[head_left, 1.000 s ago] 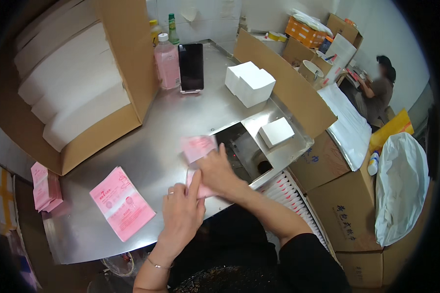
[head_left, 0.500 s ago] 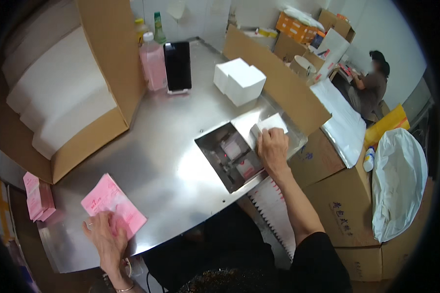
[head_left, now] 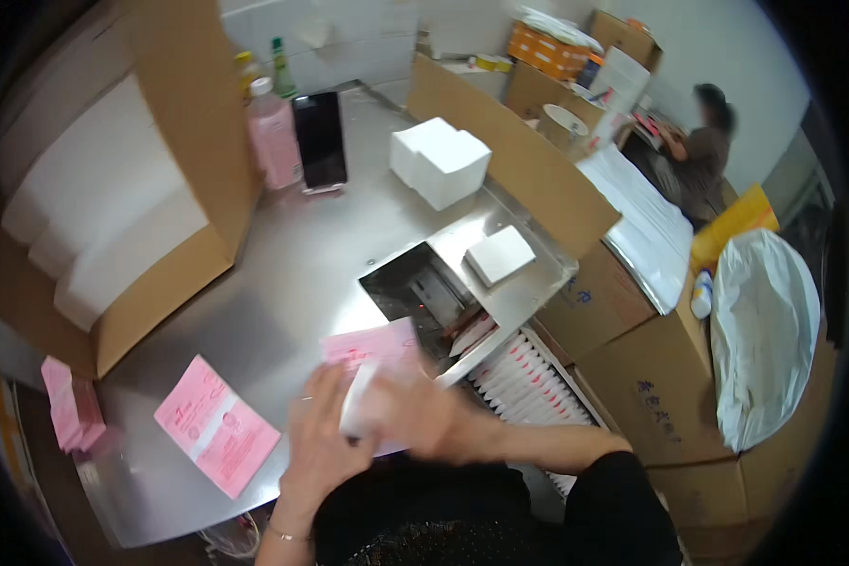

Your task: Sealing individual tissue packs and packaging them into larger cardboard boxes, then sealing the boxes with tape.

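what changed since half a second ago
The left hand moved right off the flat pink printed stack, the right hand leftward off the low white paper block; they now meet on a white oblong piece atop a pink printed sheet. The upright black phone and taller white paper block stayed put.

L hand (head_left: 325,436) part-curled, R hand (head_left: 436,415) blurred, approx. side by side, v. close.

The person's left hand (head_left: 321,443) and right hand (head_left: 434,415) (the latter blurred) meet around a white wad (head_left: 357,401) over a pink sheet (head_left: 373,341). On the metal table (head_left: 283,255), a stack of pink sheets (head_left: 217,424) lies to the left; 2 white piles, a smaller pile (head_left: 500,255) and a taller pile (head_left: 441,162), sit beyond the rectangular opening (head_left: 415,292).
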{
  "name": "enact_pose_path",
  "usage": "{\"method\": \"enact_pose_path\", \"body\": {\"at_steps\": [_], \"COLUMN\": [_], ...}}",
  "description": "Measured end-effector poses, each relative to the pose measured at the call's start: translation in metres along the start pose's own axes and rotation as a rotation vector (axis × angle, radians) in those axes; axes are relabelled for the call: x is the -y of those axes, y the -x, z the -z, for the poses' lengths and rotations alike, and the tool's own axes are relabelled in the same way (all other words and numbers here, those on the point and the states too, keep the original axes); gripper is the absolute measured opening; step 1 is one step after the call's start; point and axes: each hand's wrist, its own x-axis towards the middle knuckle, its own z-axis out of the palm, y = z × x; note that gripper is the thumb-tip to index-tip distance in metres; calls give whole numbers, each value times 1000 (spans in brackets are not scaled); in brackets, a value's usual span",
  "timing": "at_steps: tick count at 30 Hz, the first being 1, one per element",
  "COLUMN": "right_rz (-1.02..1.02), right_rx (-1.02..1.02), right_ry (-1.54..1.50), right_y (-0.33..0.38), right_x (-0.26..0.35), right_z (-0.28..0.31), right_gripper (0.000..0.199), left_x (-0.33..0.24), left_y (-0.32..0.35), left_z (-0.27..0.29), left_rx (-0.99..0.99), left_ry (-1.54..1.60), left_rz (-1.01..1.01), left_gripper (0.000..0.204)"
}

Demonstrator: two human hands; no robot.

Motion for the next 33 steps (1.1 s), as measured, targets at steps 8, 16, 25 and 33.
{"method": "enact_pose_path", "body": {"at_steps": [8, 16, 25, 33], "right_rz": [-244, -735, -738, -446], "right_rx": [-191, -266, -433, -507], "right_ry": [-37, 654, 382, 171], "right_y": [-70, 9, 47, 26], "right_x": [18, -123, -169, -115], "right_z": [-78, -4, 8, 6], "right_gripper": [14, 26, 17, 42], "left_x": [43, -21, -23, -20], "left_y": [-6, -25, -19, -2], "left_z": [-45, 1, 4, -17], "left_rx": [-379, 459, 40, 8], "left_ry": [74, -516, -452, -247], "left_rz": [227, 528, 131, 22], "left_gripper": [67, 96, 63, 39]}}
